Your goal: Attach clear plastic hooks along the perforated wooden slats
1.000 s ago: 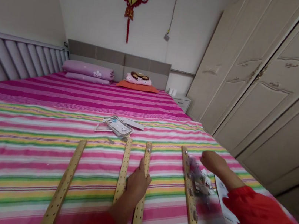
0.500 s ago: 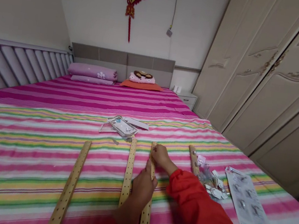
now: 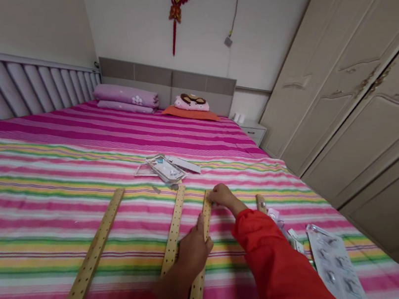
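Note:
Three long pale wooden strips full of small holes lie lengthwise on the striped bed cover. My left hand [image 3: 194, 248] is closed around the right-hand strip [image 3: 197, 289], its index finger stretched along the wood. My right hand [image 3: 223, 196] is at that strip's far end, fingers pinched together against its right edge; whatever is between the fingertips is hidden. Just left of my left hand lies the middle strip [image 3: 174, 226]. Farther left, the third strip [image 3: 94, 249] slants away from the others.
Clear plastic packaging [image 3: 166, 169] lies beyond the strips. To the right, partly behind my red sleeve, are a short wooden piece [image 3: 261, 203], small bagged parts [image 3: 296, 241] and a blister pack [image 3: 342, 271]. A wardrobe [image 3: 361, 119] stands beyond the bed's right side.
My right hand has shifted slightly up and right, its fingers now at the strip's edge near the far end. My left hand keeps its hold. The view has moved slightly.

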A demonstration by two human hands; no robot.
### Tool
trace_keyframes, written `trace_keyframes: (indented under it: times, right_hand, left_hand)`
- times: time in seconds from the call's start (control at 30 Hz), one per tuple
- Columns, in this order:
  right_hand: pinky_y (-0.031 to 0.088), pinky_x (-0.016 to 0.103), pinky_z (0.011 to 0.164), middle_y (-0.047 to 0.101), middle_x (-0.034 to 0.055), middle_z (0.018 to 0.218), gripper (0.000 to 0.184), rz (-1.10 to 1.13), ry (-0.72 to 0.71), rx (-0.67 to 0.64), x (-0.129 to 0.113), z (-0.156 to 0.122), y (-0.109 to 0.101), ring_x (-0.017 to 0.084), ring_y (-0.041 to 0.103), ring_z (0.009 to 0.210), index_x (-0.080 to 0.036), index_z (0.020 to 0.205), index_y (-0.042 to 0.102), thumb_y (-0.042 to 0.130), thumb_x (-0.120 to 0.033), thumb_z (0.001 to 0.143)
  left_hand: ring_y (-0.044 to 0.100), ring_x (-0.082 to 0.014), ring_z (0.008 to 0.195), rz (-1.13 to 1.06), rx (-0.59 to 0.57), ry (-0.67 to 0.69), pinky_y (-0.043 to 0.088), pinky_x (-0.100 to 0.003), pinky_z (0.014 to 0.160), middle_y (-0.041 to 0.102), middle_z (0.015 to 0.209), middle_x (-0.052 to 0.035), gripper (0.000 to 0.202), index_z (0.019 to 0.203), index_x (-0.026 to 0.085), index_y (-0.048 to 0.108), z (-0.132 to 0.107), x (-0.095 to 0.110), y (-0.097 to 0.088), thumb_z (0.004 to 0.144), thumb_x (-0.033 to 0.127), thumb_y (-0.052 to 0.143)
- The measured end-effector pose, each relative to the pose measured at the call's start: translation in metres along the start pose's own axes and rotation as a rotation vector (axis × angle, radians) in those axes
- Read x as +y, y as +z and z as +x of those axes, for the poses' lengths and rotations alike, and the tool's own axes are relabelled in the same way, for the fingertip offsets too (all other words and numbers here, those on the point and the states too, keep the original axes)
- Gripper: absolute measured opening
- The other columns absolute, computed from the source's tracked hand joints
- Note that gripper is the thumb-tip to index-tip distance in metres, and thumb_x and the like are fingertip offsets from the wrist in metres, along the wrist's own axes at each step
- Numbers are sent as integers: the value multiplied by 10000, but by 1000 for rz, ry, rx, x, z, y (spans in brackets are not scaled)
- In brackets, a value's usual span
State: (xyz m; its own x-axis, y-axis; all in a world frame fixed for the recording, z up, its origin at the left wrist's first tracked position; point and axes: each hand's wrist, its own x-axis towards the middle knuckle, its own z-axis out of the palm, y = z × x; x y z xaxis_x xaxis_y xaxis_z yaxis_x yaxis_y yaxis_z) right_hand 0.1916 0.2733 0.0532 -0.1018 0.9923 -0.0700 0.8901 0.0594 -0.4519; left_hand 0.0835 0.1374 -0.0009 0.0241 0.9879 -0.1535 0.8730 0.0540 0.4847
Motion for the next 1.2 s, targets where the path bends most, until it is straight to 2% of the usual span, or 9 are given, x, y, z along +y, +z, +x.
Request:
trace_keyframes:
  times: [0.23,0.33,0.47,0.57,0.63,0.7,0.83,1.0,1.2]
  right_hand:
    - [378,190,486,653,50,520,210,-88,65,131,43,-33,-60,130,599,496,-116,629,682,519,-151,756]
    - [404,229,589,710,123,707,208,-201,100,259,75,-69,-93,201,652,712,-115,667,691,505,-135,757]
    - [436,296,689,701,214,850,233,-295,166,367,116,-117,-118,277,653,842,-74,754,698,470,-119,768]
    - [464,310,723,687,215,963,246,-278,173,399,136,-146,-112,270,663,844,-71,889,693,511,-186,772]
    - [487,309,687,685,181,966,262,-195,140,421,143,-163,-99,237,675,750,-96,911,684,515,-235,767]
    - [503,312,629,684,147,923,266,-84,70,459,143,-180,-83,206,665,641,-124,877,676,502,-287,761]
    - [516,306,541,667,107,831,282,127,-72,542,133,-216,-60,192,647,581,-164,799,649,482,-385,748]
    - [527,278,480,672,105,875,281,305,-83,611,122,-254,-53,172,638,561,-188,800,641,507,-429,743]
    - [542,257,475,688,94,875,284,389,-29,615,126,-280,-40,187,661,617,-208,804,658,567,-461,712]
  left_hand:
    - [630,-232,943,15,16,-20,433,-291,733,644,1142,-119,655,1453,154,201,-6,7,-8,857,308,425]
    - [597,-274,998,106,70,6,427,-345,816,653,1103,-161,547,1338,67,417,-14,10,-15,848,309,438]
    - [512,-311,1103,193,253,95,263,-493,1024,671,1002,-149,364,1030,106,647,-24,1,-20,830,347,461]
    - [348,-343,1281,171,312,-8,169,-594,1046,560,1270,-141,376,1066,174,645,-30,-9,-20,786,390,516]
    - [232,-373,1348,116,280,-142,214,-605,1022,367,1459,-123,490,1146,209,614,-33,-15,-21,719,447,580]
    - [255,-380,1336,67,260,-229,294,-556,995,283,1501,-119,560,1169,219,610,-36,-19,-23,674,481,611]
    - [470,-321,1144,-3,285,-210,441,-411,847,514,1297,-109,403,1031,232,692,-44,-26,-29,702,438,582]
    - [539,-249,998,-29,341,-140,449,-309,759,609,1100,-63,286,912,250,719,-64,-42,-42,763,397,524]
    - [601,-214,736,-32,405,-38,424,-279,655,645,741,-58,351,772,173,709,-87,-92,-95,792,421,461]
